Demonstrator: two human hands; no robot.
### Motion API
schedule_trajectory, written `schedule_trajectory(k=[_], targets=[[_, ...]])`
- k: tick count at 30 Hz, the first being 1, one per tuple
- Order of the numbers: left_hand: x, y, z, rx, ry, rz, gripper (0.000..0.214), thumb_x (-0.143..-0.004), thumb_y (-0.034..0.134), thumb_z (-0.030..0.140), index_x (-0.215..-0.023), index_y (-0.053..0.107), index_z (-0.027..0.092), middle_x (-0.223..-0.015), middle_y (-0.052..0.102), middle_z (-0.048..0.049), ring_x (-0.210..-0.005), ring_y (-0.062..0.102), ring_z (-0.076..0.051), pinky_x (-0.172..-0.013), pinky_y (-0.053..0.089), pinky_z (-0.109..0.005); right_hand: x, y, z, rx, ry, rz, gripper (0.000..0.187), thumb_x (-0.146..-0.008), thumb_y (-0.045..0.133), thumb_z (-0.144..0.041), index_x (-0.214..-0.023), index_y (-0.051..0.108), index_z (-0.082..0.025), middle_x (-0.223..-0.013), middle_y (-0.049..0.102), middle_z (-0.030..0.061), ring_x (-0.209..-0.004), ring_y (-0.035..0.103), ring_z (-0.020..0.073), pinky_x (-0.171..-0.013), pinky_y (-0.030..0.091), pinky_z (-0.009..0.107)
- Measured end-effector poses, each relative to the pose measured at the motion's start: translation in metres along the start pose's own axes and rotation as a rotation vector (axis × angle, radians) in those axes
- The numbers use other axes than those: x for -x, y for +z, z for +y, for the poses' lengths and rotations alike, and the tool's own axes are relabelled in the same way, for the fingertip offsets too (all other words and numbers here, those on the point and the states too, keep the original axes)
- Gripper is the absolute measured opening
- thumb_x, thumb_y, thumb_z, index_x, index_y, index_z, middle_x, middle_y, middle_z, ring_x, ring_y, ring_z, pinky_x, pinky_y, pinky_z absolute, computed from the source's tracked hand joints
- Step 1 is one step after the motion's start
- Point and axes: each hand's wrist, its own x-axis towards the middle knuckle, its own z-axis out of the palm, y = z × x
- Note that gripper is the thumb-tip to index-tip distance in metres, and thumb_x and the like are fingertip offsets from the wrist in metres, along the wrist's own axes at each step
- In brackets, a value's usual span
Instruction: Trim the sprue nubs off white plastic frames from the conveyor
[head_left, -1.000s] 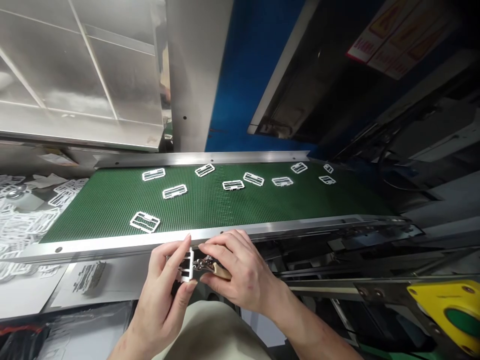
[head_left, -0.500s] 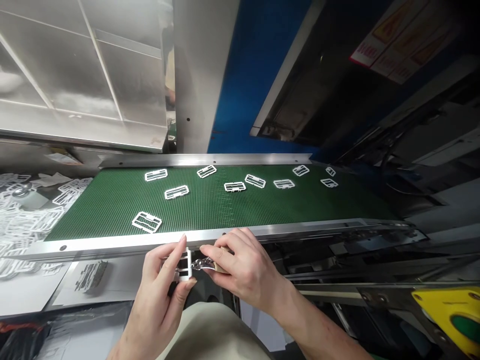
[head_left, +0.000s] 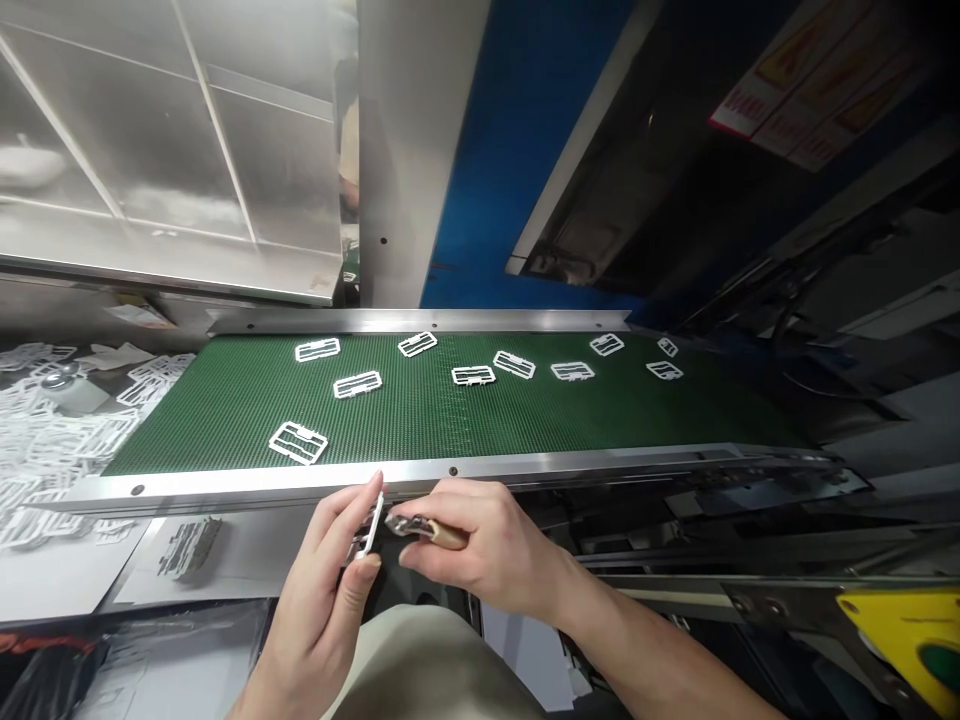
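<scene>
Between the thumb and fingers of my left hand [head_left: 328, 580] is a white plastic frame [head_left: 369, 534], turned nearly edge-on to me. My right hand [head_left: 499, 540] is closed around a pair of nippers [head_left: 431, 529] with tan handles and metal jaws. The jaws point left, close beside the frame; whether they touch it I cannot tell. Both hands are in front of the near metal rail of a green conveyor belt [head_left: 405, 430]. Several similar frames lie scattered on the belt, one [head_left: 298, 443] near its front left.
Left of the belt is a heap of white frames [head_left: 45, 480] with a metal-topped container [head_left: 71, 385] among them. A small stack of frames [head_left: 190, 548] stands on a pale board [head_left: 247, 570]. A blue machine panel [head_left: 517, 130] rises behind; a yellow panel [head_left: 900, 625] is at lower right.
My left hand has turned the frame from facing me to nearly edge-on. The nippers have tilted in my right hand, whose fingers have shifted. The whole view has moved slightly.
</scene>
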Motion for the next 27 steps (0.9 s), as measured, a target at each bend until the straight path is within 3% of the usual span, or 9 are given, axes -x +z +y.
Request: schedule_trajectory(k=[3, 7, 11, 16, 21, 27], targets=[[0.002, -0.001, -0.001, 0.193, -0.024, -0.02, 0.048, -0.124, 0.041, 0.041, -0.169, 0.058, 0.038, -0.162, 0.067, -0.0028, -0.148, 0.065, -0.018, -0.124, 0.051, -0.023, 0.002, -0.006, -0.003, -0.09, 0.099, 0.015, 0.04, -0.112, 0.076, -0.053, -0.138, 0.083, -0.023, -0.104, 0.082, 0.0057, -0.091, 0.076, 0.0214, -0.084, 0.06, 0.035], [0.005, 0.001, -0.005, 0.407, -0.042, 0.0, 0.046, -0.123, 0.041, 0.05, -0.149, 0.074, 0.032, -0.143, 0.079, -0.0049, -0.137, 0.072, -0.021, -0.119, 0.056, -0.027, 0.002, -0.018, -0.008, 0.171, -0.063, 0.03, 0.039, -0.11, 0.081, -0.04, -0.142, 0.075, -0.018, -0.124, 0.082, 0.0102, -0.107, 0.074, 0.0259, -0.096, 0.055, 0.044], [0.001, 0.004, -0.008, 0.496, -0.003, 0.041, 0.043, -0.122, 0.044, 0.051, -0.132, 0.08, 0.03, -0.126, 0.083, -0.0037, -0.122, 0.076, -0.02, -0.107, 0.061, -0.025, -0.001, -0.03, -0.017, 0.299, -0.165, 0.029, 0.033, -0.108, 0.084, -0.035, -0.135, 0.075, -0.019, -0.12, 0.081, 0.0079, -0.101, 0.073, 0.0231, -0.089, 0.05, 0.041], [-0.006, 0.0, -0.007, 0.431, 0.089, -0.026, 0.042, -0.121, 0.045, 0.054, -0.123, 0.078, 0.028, -0.112, 0.085, -0.0035, -0.107, 0.08, -0.019, -0.1, 0.063, -0.026, -0.007, -0.038, -0.026, 0.365, -0.259, -0.035, 0.022, -0.109, 0.082, -0.036, -0.122, 0.08, -0.019, -0.096, 0.076, -0.0007, -0.084, 0.069, 0.0161, -0.072, 0.04, 0.037], [-0.012, -0.005, -0.005, 0.347, 0.115, -0.07, 0.044, -0.121, 0.043, 0.057, -0.12, 0.077, 0.028, -0.11, 0.084, -0.0037, -0.103, 0.08, -0.018, -0.093, 0.063, -0.024, -0.013, -0.04, -0.034, 0.411, -0.269, -0.078, 0.021, -0.107, 0.083, -0.035, -0.121, 0.082, -0.018, -0.101, 0.077, 0.0007, -0.091, 0.07, 0.0177, -0.078, 0.04, 0.038], [-0.013, -0.008, -0.005, 0.288, 0.163, -0.094, 0.045, -0.122, 0.042, 0.057, -0.122, 0.075, 0.028, -0.105, 0.082, -0.003, -0.098, 0.079, -0.017, -0.09, 0.062, -0.023, -0.017, -0.036, -0.035, 0.436, -0.267, -0.105, 0.017, -0.109, 0.079, -0.036, -0.112, 0.084, -0.02, -0.092, 0.07, -0.0011, -0.086, 0.065, 0.0162, -0.073, 0.037, 0.037]])
